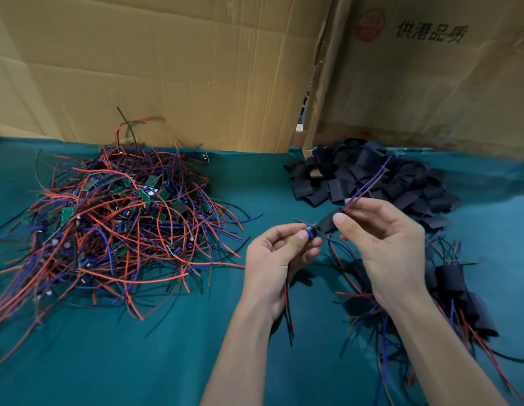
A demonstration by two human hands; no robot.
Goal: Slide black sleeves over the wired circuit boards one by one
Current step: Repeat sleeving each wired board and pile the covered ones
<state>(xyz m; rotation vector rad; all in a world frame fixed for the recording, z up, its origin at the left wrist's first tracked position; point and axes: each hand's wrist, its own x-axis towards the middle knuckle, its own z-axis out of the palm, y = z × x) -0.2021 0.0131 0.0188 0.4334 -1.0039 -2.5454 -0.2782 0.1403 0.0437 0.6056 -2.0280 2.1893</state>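
Observation:
My left hand (279, 256) pinches a small wired circuit board (313, 230) between thumb and fingers, its red and black wires hanging below my palm. My right hand (383, 244) holds a black sleeve (331, 219) threaded over the board's blue and brown wires (369, 183), which stick up past my fingers. The sleeve's lower end sits right at the board's edge. A big tangle of bare wired boards (114, 218) lies at the left. Loose black sleeves (369, 174) are heaped at the back right.
Sleeved boards with trailing wires (448, 285) lie under and to the right of my right forearm. Everything rests on a teal cloth (137, 347). Tall cardboard sheets (167, 68) wall off the back, with a narrow gap between them.

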